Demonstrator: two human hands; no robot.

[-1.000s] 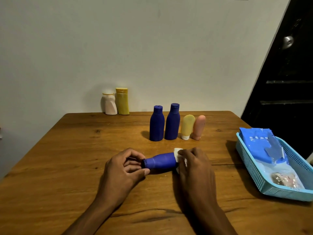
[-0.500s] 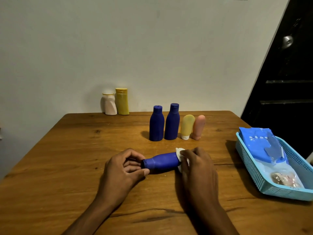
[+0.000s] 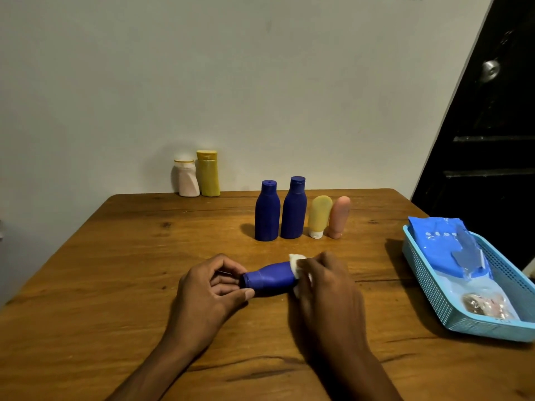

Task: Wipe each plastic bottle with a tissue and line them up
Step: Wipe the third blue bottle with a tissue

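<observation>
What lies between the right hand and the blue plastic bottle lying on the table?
In the head view, a white tissue sits between the right hand and the lying blue plastic bottle.

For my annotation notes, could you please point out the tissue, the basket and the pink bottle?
tissue [image 3: 297, 260]: head view, its top fold.
basket [image 3: 428, 282]: head view, its left wall.
pink bottle [image 3: 339, 217]: head view, mid-body.
</observation>
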